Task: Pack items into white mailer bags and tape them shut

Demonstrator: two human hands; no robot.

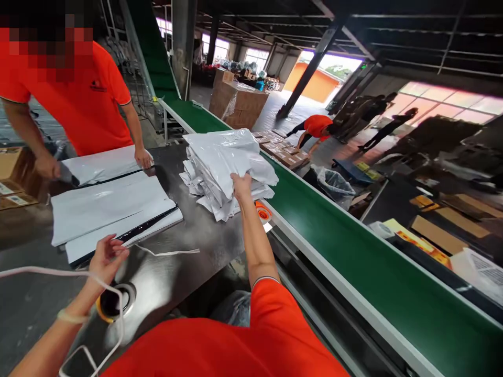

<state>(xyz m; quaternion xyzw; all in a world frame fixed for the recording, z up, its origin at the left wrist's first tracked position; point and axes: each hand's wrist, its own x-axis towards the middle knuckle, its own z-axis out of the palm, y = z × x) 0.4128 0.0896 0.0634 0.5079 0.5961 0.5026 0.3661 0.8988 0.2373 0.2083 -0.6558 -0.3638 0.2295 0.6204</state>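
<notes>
My right hand [242, 186] is on the near edge of the top white plastic mailing bag [223, 149], its fingers closed on it. That bag tops an uneven pile of filled white bags at the table's corner, beside the belt. My left hand [109, 257] hovers over the metal table with loosely curled, parted fingers and nothing in them. Just beyond it lie flat white bags [113, 207], one with a dark strip along it. Below it is a tape roll [118, 303], partly hidden by my wrist. A thin white strip [168, 252] lies near my left fingers.
A green conveyor belt [346, 241] with white rails runs along the table's right side. An orange tape roll [263, 211] sits by the pile. Across the table, a co-worker [74, 104] in orange handles a white bag. A white cord [51, 270] crosses at left. Cardboard boxes [283, 149] stand beyond the belt.
</notes>
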